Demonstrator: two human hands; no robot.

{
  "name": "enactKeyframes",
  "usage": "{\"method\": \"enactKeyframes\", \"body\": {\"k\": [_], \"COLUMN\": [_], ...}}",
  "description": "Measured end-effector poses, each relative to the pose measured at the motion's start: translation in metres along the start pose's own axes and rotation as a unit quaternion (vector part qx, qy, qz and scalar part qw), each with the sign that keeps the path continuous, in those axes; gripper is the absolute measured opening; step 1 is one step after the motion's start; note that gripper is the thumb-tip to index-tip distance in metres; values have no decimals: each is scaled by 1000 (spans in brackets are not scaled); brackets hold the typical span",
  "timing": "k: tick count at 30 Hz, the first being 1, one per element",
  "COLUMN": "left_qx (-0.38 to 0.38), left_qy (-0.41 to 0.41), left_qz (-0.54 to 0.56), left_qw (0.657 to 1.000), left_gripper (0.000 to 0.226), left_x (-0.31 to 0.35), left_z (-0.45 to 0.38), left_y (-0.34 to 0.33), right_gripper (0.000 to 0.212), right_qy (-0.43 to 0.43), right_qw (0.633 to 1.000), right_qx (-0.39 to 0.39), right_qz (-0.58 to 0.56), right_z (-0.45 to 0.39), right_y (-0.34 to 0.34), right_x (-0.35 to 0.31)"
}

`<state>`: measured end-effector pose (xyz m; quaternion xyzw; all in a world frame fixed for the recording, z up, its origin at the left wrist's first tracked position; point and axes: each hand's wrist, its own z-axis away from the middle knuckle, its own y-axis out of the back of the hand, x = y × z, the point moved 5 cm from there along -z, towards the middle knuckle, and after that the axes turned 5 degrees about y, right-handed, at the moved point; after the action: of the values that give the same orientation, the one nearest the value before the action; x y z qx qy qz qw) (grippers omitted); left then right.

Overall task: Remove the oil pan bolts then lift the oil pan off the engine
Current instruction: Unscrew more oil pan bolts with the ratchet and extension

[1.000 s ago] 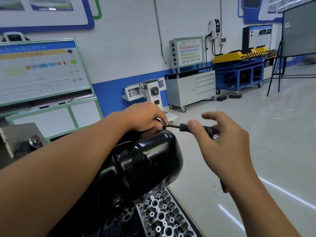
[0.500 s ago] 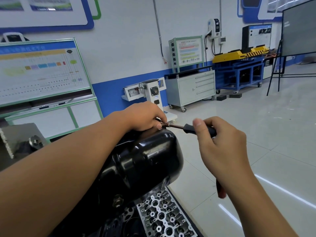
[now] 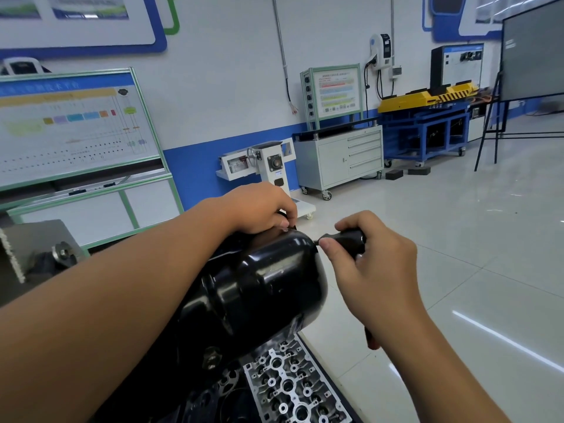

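The glossy black oil pan (image 3: 262, 279) bulges up from the engine in the middle of the view. My left hand (image 3: 259, 209) reaches over its far top edge with curled fingers; what they pinch is hidden behind the pan. My right hand (image 3: 369, 257) grips the black handle of a driver tool (image 3: 351, 239), whose shaft points left behind the pan's rim. The bolts are hidden from view.
A bare aluminium cylinder head (image 3: 290, 386) lies below the pan. A grey metal stand plate (image 3: 33, 248) is at the left. A green-framed display board (image 3: 73, 126) stands behind. A white engine stand (image 3: 265, 166), a grey tool cabinet (image 3: 341, 154) and open tiled floor (image 3: 457, 239) lie beyond.
My right hand closed round the tool handle and pushed it left toward the pan, so the bare shaft is now hidden. My left hand stayed on the pan's far edge.
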<state>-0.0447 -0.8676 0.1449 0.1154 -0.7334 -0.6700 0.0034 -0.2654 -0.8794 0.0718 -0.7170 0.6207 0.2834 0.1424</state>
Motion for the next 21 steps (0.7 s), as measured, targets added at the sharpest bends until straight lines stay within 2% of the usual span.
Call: {"method": "enactKeyframes", "body": {"k": [3,6,11,17,21], "left_qx": [13,2,36,80,31], "left_qy": [0,-7,7,20,8], "left_qz": [11,-1,-12,28,60], "left_qw": [1000,1000,999,996,998], "left_gripper": [18,23,18,13,20], "left_x": [-4,-3,-3,-8,-5], "left_z": [3,3,1,0,-1], "left_y": [1,1,1,1,2], "right_gripper": [27,22,14,15,15], "right_qy": [-14,-11,-91,-130,-147], "right_qw": [998,993,973,958,951], "right_qx": [53,108,167,160,168], "right_qz": [-35,-50,-128,-199,-215], "right_z": [0,1,-1,1,2], "right_y": [3,10,18,13,10], "right_x": [1,1,16,28,35]}}
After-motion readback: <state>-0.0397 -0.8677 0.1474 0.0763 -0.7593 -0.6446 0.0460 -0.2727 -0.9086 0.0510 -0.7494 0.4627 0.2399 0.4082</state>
